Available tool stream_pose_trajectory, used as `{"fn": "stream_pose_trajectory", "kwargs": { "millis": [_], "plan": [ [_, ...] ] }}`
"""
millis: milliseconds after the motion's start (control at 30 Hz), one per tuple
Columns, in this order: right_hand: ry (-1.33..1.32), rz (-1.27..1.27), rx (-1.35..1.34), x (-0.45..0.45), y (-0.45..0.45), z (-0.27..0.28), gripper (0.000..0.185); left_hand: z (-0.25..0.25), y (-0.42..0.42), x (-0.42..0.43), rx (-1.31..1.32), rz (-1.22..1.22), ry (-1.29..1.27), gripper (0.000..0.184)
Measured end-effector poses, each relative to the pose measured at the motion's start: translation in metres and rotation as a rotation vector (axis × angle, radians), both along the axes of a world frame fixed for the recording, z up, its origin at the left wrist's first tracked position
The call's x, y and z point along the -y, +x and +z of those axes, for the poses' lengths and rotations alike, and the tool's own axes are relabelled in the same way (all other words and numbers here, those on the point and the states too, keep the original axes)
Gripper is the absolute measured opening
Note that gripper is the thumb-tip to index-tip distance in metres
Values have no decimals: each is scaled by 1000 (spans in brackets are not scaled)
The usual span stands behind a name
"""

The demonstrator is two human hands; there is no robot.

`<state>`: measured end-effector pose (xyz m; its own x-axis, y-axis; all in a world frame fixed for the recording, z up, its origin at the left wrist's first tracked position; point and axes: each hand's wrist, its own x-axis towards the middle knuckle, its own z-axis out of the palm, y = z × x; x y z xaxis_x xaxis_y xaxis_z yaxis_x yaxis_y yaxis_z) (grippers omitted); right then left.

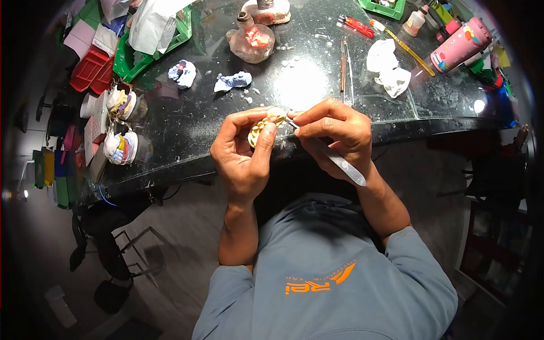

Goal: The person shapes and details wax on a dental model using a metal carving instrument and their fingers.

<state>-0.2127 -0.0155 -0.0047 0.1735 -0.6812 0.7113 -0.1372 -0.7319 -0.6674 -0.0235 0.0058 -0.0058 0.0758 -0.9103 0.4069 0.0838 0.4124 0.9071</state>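
My left hand (pixel 245 152) is closed around a yellow dental cast (pixel 256 132), its thumb and fingertips pressing the edges near the front of the bench. Part of the cast is hidden by the thumb. Pinched in my right hand (pixel 339 131) is a slim metal hand tool with a flat grey handle (pixel 347 168) that hangs below the palm. Its tip meets or nearly meets the cast's right side; contact is too small to tell. Beyond the hands lie a blue-white putty piece (pixel 233 82) and another putty lump (pixel 182 73).
Two articulated dental models (pixel 120 146) stand at left, near a green tray (pixel 129 69) and red box (pixel 93 69). A glass spirit burner (pixel 252 44) is farther back. Rightward are a brown stick tool (pixel 342 68), crumpled tissue (pixel 391 76), a yellow brush (pixel 405 50) and pink tumbler (pixel 462 45).
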Motion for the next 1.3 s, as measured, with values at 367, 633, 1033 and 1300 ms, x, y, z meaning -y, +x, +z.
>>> {"fn": "stream_pose_trajectory", "kwargs": {
  "millis": [367, 633, 1033, 1300],
  "plan": [
    [-15, 111, 128, 0, -2, 1, 18, -1, -5, 0, 48, 22, 4, 18],
    [31, 121, 129, 0, -5, 1, 19, -8, -2, 0, 69, -33, 8, 18],
    [35, 111, 67, 1, -8, 3, 20, -6, 3, -1, 90, -90, 68, 18],
    [22, 147, 106, 3, -6, -1, 20, -6, 4, 0, 100, -87, 66, 18]
  ]
}}
